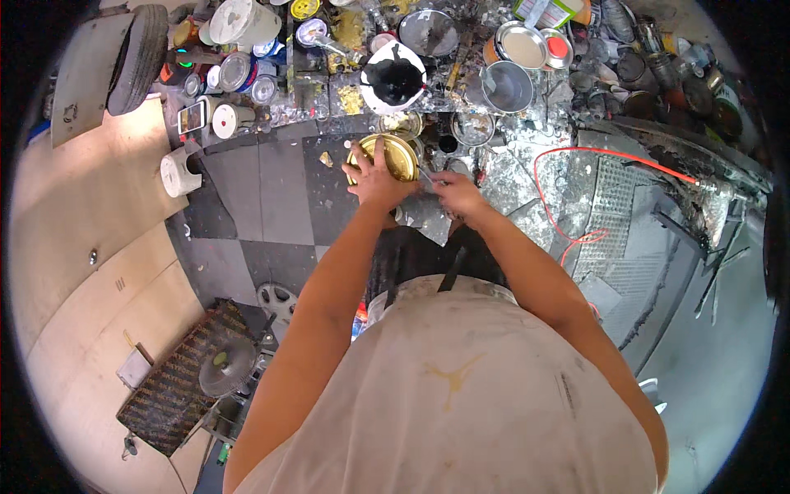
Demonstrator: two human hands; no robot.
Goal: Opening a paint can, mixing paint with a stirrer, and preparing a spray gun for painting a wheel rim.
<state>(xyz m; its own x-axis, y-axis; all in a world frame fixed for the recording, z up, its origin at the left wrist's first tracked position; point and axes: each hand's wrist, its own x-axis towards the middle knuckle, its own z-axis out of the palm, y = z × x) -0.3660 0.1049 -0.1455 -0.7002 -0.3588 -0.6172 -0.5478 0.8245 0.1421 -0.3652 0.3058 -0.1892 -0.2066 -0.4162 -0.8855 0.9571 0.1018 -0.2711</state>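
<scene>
A round gold-coloured paint tin [401, 158] is in front of me, close to the near edge of the cluttered bench. My left hand [378, 183] grips it, fingers spread across its top and round its left side. From the right, my right hand [457, 194] is closed round a thin metal tool [425, 174]. The tool's tip is at the tin's right rim; whether it is wedged under the edge I cannot tell. My right fingers hide the tool's handle, so its exact kind does not show.
Paint-stained tins and pots crowd the bench, including a white tub with black paint [395, 81] and a grey pot [507, 87]. A phone [192, 118] leans at the left. An orange hose [609, 151] loops on the right. A fan [228, 367] stands behind at lower left.
</scene>
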